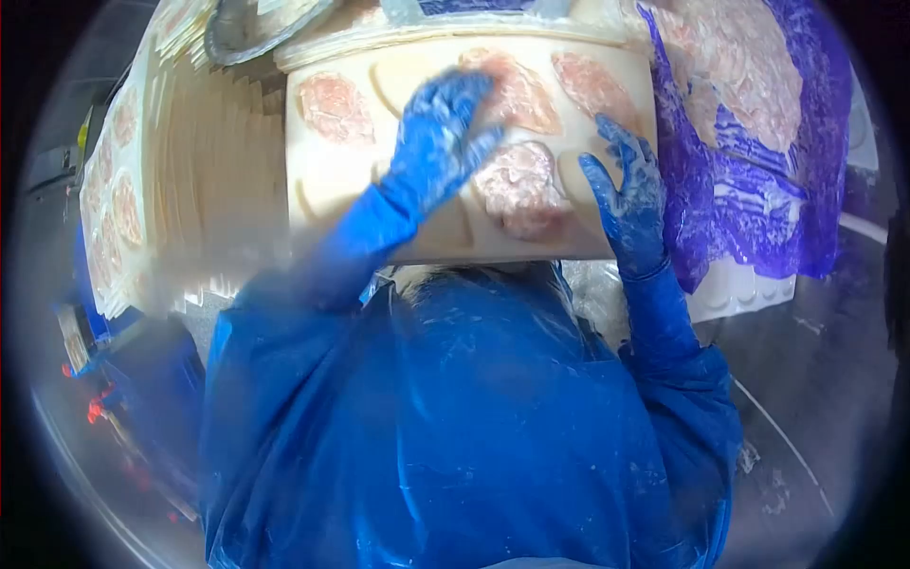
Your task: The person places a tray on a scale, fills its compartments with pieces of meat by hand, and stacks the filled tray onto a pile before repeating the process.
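Note:
Blue gloves with white smears cover both hands. My left hand has its fingers spread over a white tray with oval hollows, its fingertips beside a pink meat piece in the top row. On the tray's right part, my right hand is spread near the edge, its fingers just below another meat piece. Between the hands lies a thicker, lumpy meat piece. One more flat piece fills the top left hollow. Neither hand visibly grips anything.
Stacked pale trays stand at the left. A metal-rimmed container sits at the top left. At the right, a heap of pale pink meat rests on purple plastic film.

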A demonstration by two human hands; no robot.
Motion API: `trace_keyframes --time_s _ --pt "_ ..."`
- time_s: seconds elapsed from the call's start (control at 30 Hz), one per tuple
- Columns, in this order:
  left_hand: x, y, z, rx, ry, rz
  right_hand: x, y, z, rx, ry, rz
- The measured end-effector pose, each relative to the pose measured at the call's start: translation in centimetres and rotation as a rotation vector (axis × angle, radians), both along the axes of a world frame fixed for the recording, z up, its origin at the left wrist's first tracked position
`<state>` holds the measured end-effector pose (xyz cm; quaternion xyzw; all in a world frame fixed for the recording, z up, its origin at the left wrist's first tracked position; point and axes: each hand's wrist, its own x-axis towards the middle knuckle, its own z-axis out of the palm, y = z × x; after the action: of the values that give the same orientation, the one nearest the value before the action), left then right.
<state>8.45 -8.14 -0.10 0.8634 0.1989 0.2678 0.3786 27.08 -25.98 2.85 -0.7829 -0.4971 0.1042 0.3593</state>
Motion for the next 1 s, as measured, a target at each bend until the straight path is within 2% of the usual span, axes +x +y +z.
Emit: trace_keyframes --time_s 0.03,0.1,0.17,0.23,0.3,0.37,0.4,0.47,0.5,0.53,0.57,0.6,0.63,0.67,0.7,0.73,0.77,0.8,0.87,0.97,1.0 --pt "-0.3 -1.5 0.4 0.133 0.027 -0.049 -0.8 -0.1 -0.2 -0.010 0.004 -0.012" --pt "0.1 -4.0 -0.3 0.498 0.286 0.017 -2.5 1.6 -0.3 -0.214 -0.086 0.135" --pt "0.5 -3.1 -0.9 0.540 0.213 0.064 -3.8 2.8 -2.3 -0.154 -0.106 0.098" --pt "0.3 -2.6 -0.6 0.438 0.219 0.036 -3.6 3.2 -2.3 -0.069 -0.194 0.188" --pt "0.5 -2.3 0.0 0.398 0.073 0.030 -2.1 2.9 -2.0 0.033 -0.176 0.308" --pt "-0.9 -2.6 1.3 0.093 0.169 0.076 0.0 2.6 -3.9 -0.070 0.297 0.379" --pt "-1.3 -2.7 1.2 0.099 0.164 0.140 0.2 3.1 -4.3 0.024 0.574 0.399" --pt "-1.7 -3.3 0.4 -0.107 -0.016 0.200 0.0 4.6 -3.0 0.049 0.609 0.507" --pt "-1.6 -3.4 0.6 -0.147 0.004 0.226 -0.1 5.3 -2.3 0.086 0.654 0.553" --pt "-1.5 -3.7 1.3 -0.227 -0.121 0.257 2.9 6.4 -7.9 0.062 0.779 0.545" --pt "-1.5 -3.8 1.2 -0.217 -0.095 0.267 5.9 7.4 -13.5 0.040 0.904 0.529" --pt "-0.6 -3.5 -0.8 -0.244 -0.245 0.243 4.2 7.9 -6.5 0.020 0.907 0.618" --pt "0.1 -4.7 0.9 -0.293 -0.180 0.451 2.8 8.4 -4.7 -0.001 0.954 0.602" --pt "-0.2 -5.7 2.8 -0.285 -0.341 0.425 0.8 10.2 -1.1 -0.328 1.493 0.907" --pt "0.3 -6.3 3.5 -0.316 -0.423 0.457 -1.1 11.1 3.4 -0.794 1.971 1.170" --pt "0.1 -7.2 5.3 -0.229 -0.383 0.552 -3.8 7.6 7.0 -0.233 1.798 0.416" --pt "0.0 -6.7 4.9 -0.289 -0.370 0.577 -3.8 7.1 6.2 -0.212 1.571 0.491" --pt "-0.1 -7.0 6.0 -0.360 -0.392 0.570 -3.7 7.6 5.1 -0.250 1.494 0.621" --pt "1.2 -7.1 7.1 -0.056 -0.228 0.839 -3.8 9.0 3.1 -0.348 1.436 0.834" --pt "1.5 -9.7 10.7 -0.074 -0.220 1.077 -6.7 11.0 2.2 -0.529 1.387 1.120" --pt "-7.7 -8.5 11.2 -0.125 -0.199 1.146 -12.5 11.7 3.0 -0.625 1.334 1.168"
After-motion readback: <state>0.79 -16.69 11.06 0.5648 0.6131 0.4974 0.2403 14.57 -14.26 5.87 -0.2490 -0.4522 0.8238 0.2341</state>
